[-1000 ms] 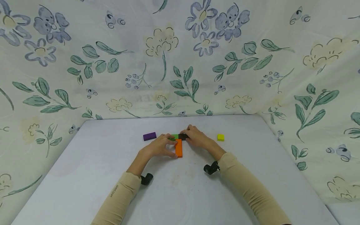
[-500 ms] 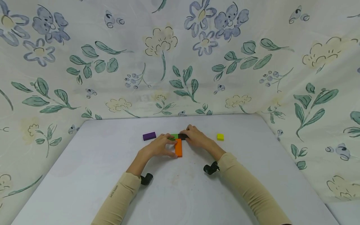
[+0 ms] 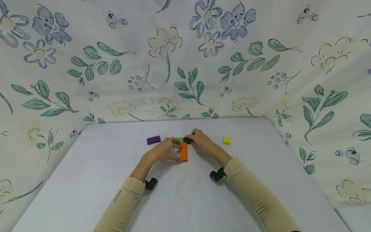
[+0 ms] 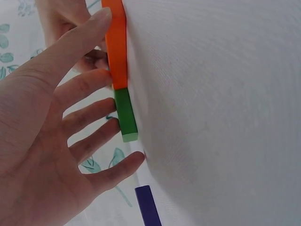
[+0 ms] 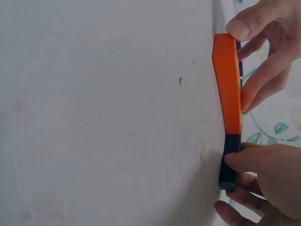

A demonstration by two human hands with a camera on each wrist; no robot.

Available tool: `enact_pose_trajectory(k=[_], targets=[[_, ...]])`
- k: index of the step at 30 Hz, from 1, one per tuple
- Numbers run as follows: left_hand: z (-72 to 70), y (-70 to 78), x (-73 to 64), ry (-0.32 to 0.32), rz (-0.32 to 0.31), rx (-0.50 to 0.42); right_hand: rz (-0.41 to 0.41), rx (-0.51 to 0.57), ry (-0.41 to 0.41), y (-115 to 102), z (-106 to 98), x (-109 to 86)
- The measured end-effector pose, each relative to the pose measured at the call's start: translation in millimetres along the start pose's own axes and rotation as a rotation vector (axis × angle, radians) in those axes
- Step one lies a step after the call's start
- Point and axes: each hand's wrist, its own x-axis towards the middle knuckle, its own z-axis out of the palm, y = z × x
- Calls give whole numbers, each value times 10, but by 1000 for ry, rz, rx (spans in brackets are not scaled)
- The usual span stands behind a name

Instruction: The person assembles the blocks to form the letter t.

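Head view: two hands (image 3: 165, 150) (image 3: 202, 142) touch the orange block (image 3: 184, 152) and black block (image 3: 187, 140).

In the head view, my left hand (image 3: 164, 150) covers part of the green block (image 3: 180, 140), and my right hand (image 3: 203, 142) hides part of the black block (image 3: 187, 140). The lettering (image 3: 117, 196) on my left sleeve (image 3: 118, 206) is too small to read. The left wrist view cuts off the purple block (image 4: 148, 206) below and the orange block (image 4: 117, 49) above.
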Motion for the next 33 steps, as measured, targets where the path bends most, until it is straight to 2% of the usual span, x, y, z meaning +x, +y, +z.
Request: enact_pose_trajectory(k=[9, 21, 27, 33], targets=[[8, -17, 18, 1, -1, 6, 2, -7, 9, -27, -28, -26], [17, -19, 14, 0, -6, -7, -17, 59, 25, -71, -33, -137], [17, -17, 12, 4, -7, -8, -47, 28, 67, -116, -30, -204], [22, -26, 14, 11, 5, -7, -53, 32, 64, -139, -18, -268]])
